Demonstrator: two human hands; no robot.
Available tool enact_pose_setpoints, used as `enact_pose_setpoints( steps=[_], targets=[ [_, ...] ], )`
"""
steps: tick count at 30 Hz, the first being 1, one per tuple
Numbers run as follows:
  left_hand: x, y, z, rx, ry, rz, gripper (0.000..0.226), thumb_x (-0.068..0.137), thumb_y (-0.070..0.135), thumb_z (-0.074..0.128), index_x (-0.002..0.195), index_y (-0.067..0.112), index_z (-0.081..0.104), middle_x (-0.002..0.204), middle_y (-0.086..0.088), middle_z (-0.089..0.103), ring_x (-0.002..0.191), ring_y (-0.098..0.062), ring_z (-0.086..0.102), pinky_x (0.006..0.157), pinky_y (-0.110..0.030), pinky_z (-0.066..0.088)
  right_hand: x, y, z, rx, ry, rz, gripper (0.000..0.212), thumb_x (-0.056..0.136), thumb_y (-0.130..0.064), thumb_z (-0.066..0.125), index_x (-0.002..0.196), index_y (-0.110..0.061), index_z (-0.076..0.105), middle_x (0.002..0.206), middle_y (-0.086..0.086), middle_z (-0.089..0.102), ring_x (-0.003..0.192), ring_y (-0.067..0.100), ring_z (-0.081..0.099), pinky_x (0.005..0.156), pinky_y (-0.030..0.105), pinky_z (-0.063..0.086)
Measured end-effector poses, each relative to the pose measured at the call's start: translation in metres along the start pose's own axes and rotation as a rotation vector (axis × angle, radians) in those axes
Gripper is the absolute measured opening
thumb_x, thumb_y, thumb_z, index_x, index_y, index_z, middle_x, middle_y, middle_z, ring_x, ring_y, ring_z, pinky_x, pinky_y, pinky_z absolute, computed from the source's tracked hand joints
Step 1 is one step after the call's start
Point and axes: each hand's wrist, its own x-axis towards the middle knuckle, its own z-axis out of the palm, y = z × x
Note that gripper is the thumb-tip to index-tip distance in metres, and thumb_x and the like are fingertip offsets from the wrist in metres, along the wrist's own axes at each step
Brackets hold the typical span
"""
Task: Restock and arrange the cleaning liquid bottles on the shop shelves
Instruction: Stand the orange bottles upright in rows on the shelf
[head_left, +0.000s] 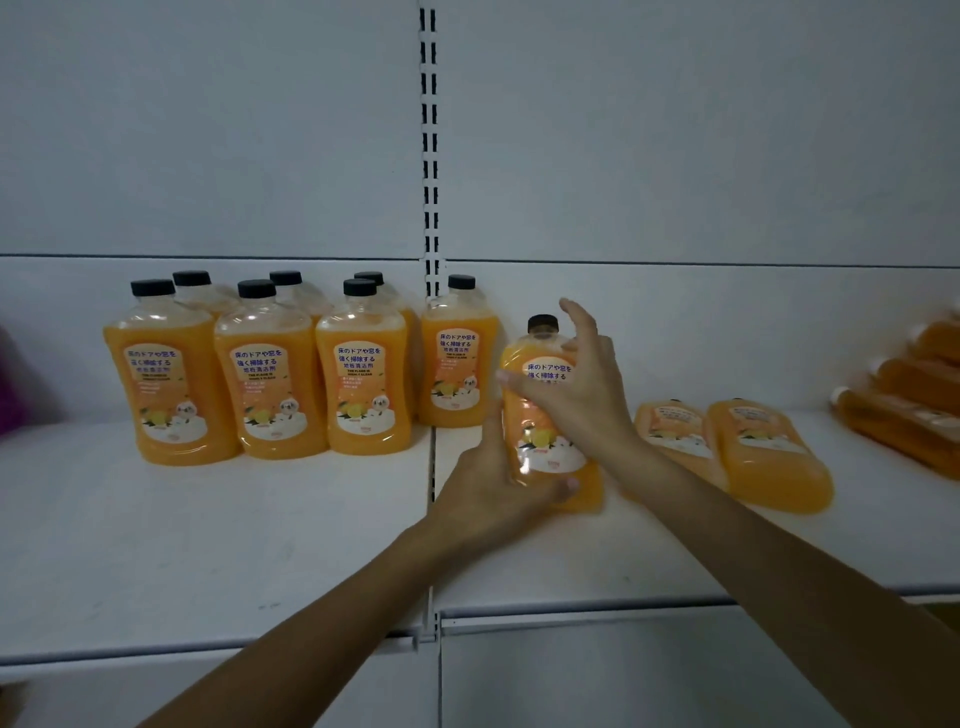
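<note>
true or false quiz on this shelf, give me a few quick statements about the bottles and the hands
1. The left hand and right hand both hold one bottle. True.
2. The upright bottles have white caps. False: their caps are black.
3. Two flat bottles lie on the shelf just right of the held one. True.
4. The liquid is blue. False: it is orange.

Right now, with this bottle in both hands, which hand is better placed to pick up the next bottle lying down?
Right. The right hand sits nearest the two lying bottles, just beside its forearm; the left hand grips the held bottle low down, farther away.
</note>
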Motion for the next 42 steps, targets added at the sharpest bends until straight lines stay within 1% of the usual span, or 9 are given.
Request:
enact_pose_setpoints(
  steps=[4,6,8,12,17,23,31,37,42],
  targets=[
    [0.0,-0.005,-0.008,0.038,-0.009,0.062,0.1,0.076,0.033,0.075,0.145,0.036,0.003,0.118,0.023,0.044,0.109,0.001,0.051,0.08,-0.003,0.042,0.0,-0.009,-0.019,-0.021,-0.109,-0.058,0.084,0.073,-0.039,0.076,0.142,-0.038,0.029,0.135,0.002,0.041,0.118,0.019,0.049,0.083,0.024,0.048],
    [0.0,-0.009,-0.017,0.098,-0.006,0.093,0.102,0.076,0.03,0.075,0.146,0.033,0.0,0.122,0.023,0.042,0.115,0.0,0.046,0.094,-0.016,0.042,-0.001,-0.014,-0.029,-0.037,-0.202,-0.122,0.09,0.072,-0.036,0.078,0.143,-0.04,0.025,0.138,-0.002,0.042,0.119,0.018,0.049,0.086,0.031,0.052],
    [-0.002,-0.014,-0.023,0.119,0.005,0.122,0.101,0.077,0.024,0.074,0.148,0.027,0.002,0.12,0.032,0.039,0.117,0.003,0.042,0.097,-0.016,0.038,-0.006,-0.02,-0.035,-0.063,-0.273,-0.202,0.094,0.071,-0.031,0.081,0.143,-0.043,0.022,0.138,-0.007,0.04,0.122,0.013,0.044,0.092,0.034,0.052],
    [-0.015,-0.023,-0.03,0.193,0.04,0.104,0.09,0.08,0.03,0.071,0.145,0.032,0.008,0.132,0.023,0.041,0.123,-0.002,0.044,0.103,-0.025,0.041,-0.018,-0.031,-0.032,-0.084,-0.319,-0.335,0.09,0.071,-0.02,0.081,0.133,-0.049,0.022,0.127,-0.013,0.037,0.117,0.008,0.043,0.085,0.019,0.048],
    [-0.032,-0.032,-0.05,0.869,0.014,-0.046,0.05,0.092,0.053,0.043,0.13,0.021,0.043,0.132,0.001,0.047,0.118,-0.016,0.044,0.1,-0.032,0.039,-0.01,-0.03,-0.021,-0.078,-0.305,-0.344,0.085,0.073,-0.013,0.079,0.137,-0.039,0.03,0.136,-0.007,0.042,0.112,0.003,0.045,0.079,0.008,0.044],
    [-0.035,-0.027,-0.045,0.902,0.006,-0.071,0.043,0.094,0.048,0.039,0.121,0.017,0.049,0.122,-0.002,0.049,0.11,-0.016,0.045,0.095,-0.03,0.038,0.016,-0.024,0.014,-0.118,-0.276,-0.352,0.089,0.071,-0.014,0.08,0.142,-0.032,0.029,0.137,-0.003,0.046,0.119,0.017,0.05,0.097,0.04,0.048],
    [-0.036,-0.025,-0.045,0.888,0.018,-0.08,0.044,0.094,0.047,0.039,0.123,0.016,0.049,0.125,-0.002,0.049,0.113,-0.016,0.045,0.099,-0.03,0.038,0.041,-0.014,0.037,-0.12,-0.249,-0.334,0.087,0.073,-0.013,0.078,0.142,-0.031,0.028,0.139,0.001,0.046,0.12,0.023,0.051,0.096,0.044,0.05],
    [-0.037,-0.026,-0.045,0.878,0.021,-0.082,0.045,0.093,0.048,0.04,0.126,0.018,0.047,0.129,0.0,0.048,0.115,-0.015,0.044,0.098,-0.029,0.037,0.044,-0.01,0.038,-0.195,-0.197,-0.34,0.088,0.074,-0.021,0.078,0.142,-0.037,0.026,0.136,-0.001,0.047,0.129,0.022,0.034,0.096,0.043,0.046],
    [-0.034,-0.015,-0.04,0.925,0.035,-0.034,0.044,0.093,0.045,0.044,0.128,0.02,0.047,0.134,0.003,0.048,0.119,-0.013,0.044,0.102,-0.029,0.037,0.043,-0.005,0.034,-0.157,-0.338,-0.31,0.095,0.08,-0.02,0.072,0.148,-0.042,0.009,0.15,-0.002,0.033,0.132,0.024,0.036,0.103,0.048,0.042]
  ],
)
